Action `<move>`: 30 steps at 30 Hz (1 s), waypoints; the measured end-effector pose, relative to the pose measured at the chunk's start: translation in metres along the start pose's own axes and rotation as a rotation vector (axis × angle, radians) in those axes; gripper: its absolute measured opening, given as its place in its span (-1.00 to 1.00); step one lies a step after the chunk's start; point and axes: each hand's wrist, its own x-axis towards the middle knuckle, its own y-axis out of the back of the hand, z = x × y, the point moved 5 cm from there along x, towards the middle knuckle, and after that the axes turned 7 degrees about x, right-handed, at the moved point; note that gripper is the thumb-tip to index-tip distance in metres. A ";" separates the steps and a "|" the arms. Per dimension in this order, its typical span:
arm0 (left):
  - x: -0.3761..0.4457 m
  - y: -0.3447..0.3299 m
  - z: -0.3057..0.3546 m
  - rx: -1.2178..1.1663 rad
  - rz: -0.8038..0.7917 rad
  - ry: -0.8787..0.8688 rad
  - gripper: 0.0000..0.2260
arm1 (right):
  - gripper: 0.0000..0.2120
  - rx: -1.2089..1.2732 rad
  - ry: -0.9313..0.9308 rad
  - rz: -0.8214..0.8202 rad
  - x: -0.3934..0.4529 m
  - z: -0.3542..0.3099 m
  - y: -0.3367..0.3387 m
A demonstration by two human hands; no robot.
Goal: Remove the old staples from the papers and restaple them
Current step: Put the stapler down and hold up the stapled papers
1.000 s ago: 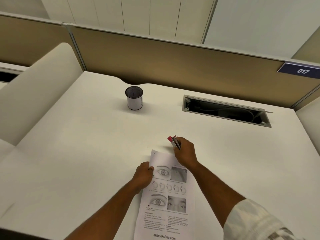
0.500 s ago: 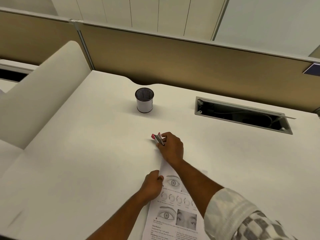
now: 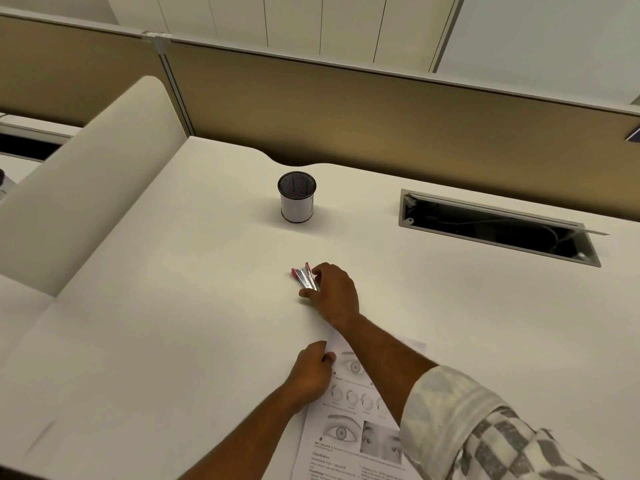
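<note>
Since a second ago my right hand (image 3: pixel 334 294) moved the stapler (image 3: pixel 304 277) forward-left, past the papers' top edge. Nearest me, left hand (image 3: pixel 311 374) pins the papers (image 3: pixel 349 434) flat on the tabletop (image 3: pixel 156 323), fingers curled on the left margin. Right hand clamped on the stapler. Mesh cup (image 3: pixel 297 201) stands beyond, well apart.
</note>
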 end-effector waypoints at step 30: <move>-0.062 -0.016 0.119 -0.340 0.171 -0.343 -0.85 | -0.70 0.938 -0.277 0.269 -0.201 0.143 0.194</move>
